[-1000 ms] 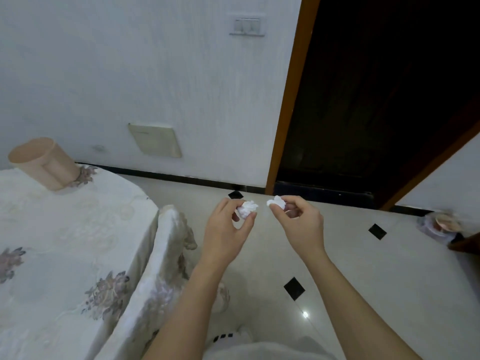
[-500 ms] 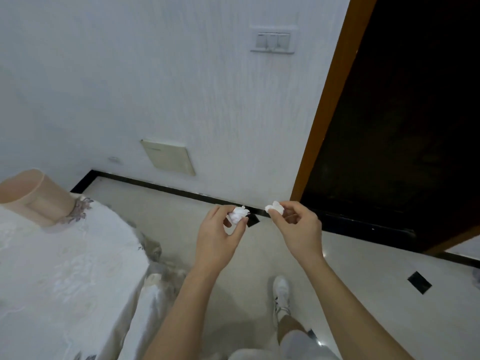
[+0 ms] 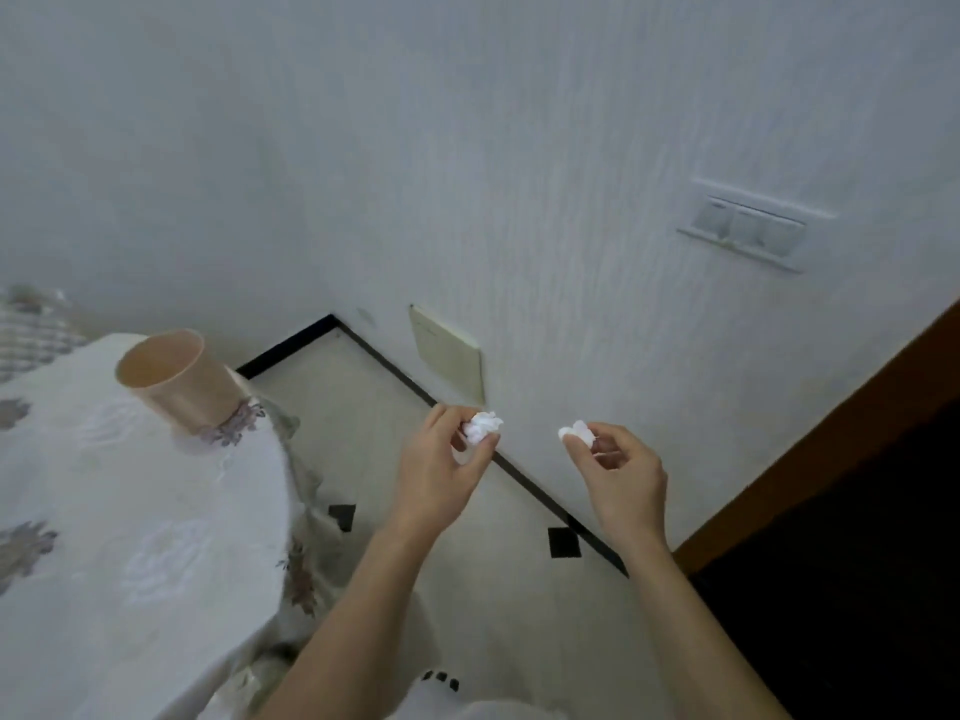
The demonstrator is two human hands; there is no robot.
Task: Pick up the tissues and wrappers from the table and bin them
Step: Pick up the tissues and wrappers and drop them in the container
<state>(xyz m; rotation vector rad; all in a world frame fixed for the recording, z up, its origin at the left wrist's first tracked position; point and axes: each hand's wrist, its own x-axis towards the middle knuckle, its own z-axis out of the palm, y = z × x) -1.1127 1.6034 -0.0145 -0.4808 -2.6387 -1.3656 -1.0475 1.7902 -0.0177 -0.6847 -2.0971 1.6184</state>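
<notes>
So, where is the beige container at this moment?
Head view, left side: the beige container stands on the floral tablecloth at the table's far edge, left of the left hand.

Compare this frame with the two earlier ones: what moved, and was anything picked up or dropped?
The view swung left: the dark doorway slid to the right edge, the beige container on the table came nearer centre. The hands drifted slightly apart. Nothing taken or let go: the left hand keeps its pinch grip on the left tissue, the right hand on the right tissue.
</notes>
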